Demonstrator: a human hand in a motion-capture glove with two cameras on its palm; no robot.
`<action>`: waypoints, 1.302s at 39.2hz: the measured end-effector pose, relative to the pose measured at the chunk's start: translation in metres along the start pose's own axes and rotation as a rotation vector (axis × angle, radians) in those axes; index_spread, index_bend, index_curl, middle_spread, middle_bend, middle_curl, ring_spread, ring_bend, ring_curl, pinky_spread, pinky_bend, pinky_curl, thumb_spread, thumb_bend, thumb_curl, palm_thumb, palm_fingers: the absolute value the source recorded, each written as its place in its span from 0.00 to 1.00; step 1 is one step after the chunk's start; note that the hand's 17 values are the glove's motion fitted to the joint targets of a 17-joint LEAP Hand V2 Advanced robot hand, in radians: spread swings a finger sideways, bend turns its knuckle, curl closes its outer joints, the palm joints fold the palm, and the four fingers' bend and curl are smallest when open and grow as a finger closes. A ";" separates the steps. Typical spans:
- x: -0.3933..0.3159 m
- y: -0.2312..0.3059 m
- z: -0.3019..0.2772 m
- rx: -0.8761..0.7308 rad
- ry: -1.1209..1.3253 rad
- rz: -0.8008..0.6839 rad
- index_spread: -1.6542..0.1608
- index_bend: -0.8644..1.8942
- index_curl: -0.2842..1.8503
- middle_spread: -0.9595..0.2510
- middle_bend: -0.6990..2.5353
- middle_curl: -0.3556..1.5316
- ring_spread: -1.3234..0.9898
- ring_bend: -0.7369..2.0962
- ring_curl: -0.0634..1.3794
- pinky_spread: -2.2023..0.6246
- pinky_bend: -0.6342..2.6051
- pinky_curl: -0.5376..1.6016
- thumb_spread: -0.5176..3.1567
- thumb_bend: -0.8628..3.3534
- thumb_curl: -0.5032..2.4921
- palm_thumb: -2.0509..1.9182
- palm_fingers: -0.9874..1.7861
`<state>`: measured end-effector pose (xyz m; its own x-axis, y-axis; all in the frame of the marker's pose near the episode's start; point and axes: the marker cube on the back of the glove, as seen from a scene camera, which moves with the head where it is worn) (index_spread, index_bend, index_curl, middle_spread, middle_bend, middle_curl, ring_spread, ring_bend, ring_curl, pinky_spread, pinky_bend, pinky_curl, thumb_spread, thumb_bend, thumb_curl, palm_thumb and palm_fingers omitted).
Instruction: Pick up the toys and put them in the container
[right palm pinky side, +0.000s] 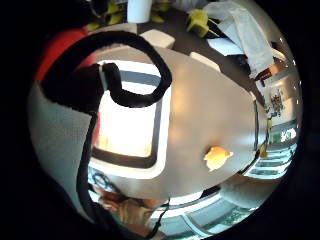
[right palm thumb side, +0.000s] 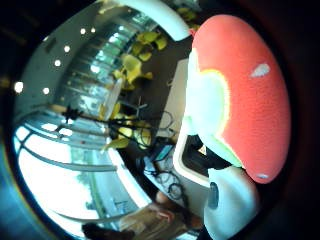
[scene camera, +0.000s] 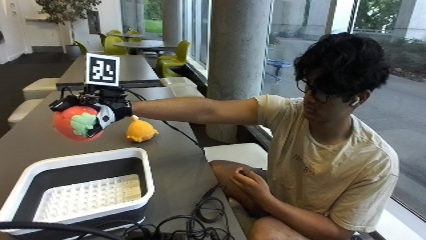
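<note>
My gloved right hand (scene camera: 110, 112) grips a red plush toy (scene camera: 74, 123) with a pale green patch, held in the air above the grey table, beyond the container's far rim. The same toy (right palm thumb side: 245, 95) fills much of the thumb side palm view. A small orange plush toy (scene camera: 140, 131) sits on the table just right of the hand, and shows as the orange toy (right palm pinky side: 217, 157) on the table surface. The white-rimmed container (scene camera: 143, 172) with a pale perforated floor stands nearer the camera; the container (right palm pinky side: 158, 142) lies below the palm.
Black cables (scene camera: 193, 220) lie coiled on the table beside the container's near corner. The person's bare hand (scene camera: 249, 182) rests in their lap. A concrete pillar (scene camera: 238, 55) stands behind the table, with more tables and yellow-green chairs (scene camera: 174, 55) further back.
</note>
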<state>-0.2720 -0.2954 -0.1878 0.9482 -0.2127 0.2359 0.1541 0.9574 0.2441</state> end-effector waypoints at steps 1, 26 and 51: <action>-0.001 0.000 0.002 -0.009 0.012 0.006 0.75 0.35 0.25 0.74 0.27 0.37 0.50 0.47 0.36 0.73 0.59 0.44 0.52 0.22 0.36 0.64 0.37; 0.001 0.029 0.008 -0.085 0.009 0.063 0.76 0.36 0.25 0.78 0.26 0.35 0.57 0.41 0.32 0.77 0.59 0.43 0.49 0.20 0.31 0.61 0.30; 0.142 0.240 0.012 -0.180 0.232 0.029 0.75 0.38 0.28 0.80 0.26 0.34 0.56 0.39 0.32 0.78 0.50 0.39 0.51 0.20 0.27 0.54 0.32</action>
<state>-0.1041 -0.0984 -0.0845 0.9879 -0.1543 0.0139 0.1531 0.9861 0.0644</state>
